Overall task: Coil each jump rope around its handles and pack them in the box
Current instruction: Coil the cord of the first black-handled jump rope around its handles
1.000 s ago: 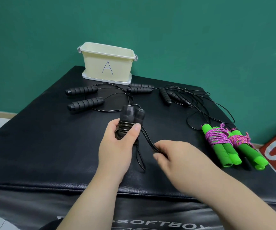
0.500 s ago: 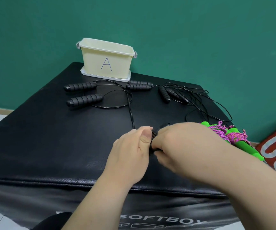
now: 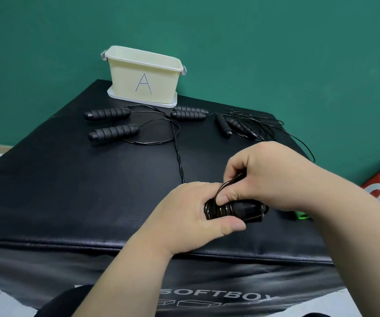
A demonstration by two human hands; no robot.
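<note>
Our left hand [image 3: 191, 216] gripped the paired black handles [image 3: 237, 210] at about five o'clock on the mat [image 3: 70, 191], thumb curled underneath. Our right hand [image 3: 264, 177] pinched a loop of cord [image 3: 223, 188] over the wraps. To coil well, we judged, each turn had to lie taut beside its neighbour, pinned by the thumb. The box [image 3: 143, 76] sat well apart at twelve o'clock.

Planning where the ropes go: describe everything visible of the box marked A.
The box is pale cream, plastic-looking, rectangular, open-topped with a lipped rim and a grey clip at each end. A blue handwritten A marks its front. It stands upright on a white base at the mat's far edge, before the green wall. Its inside is hidden.
</note>
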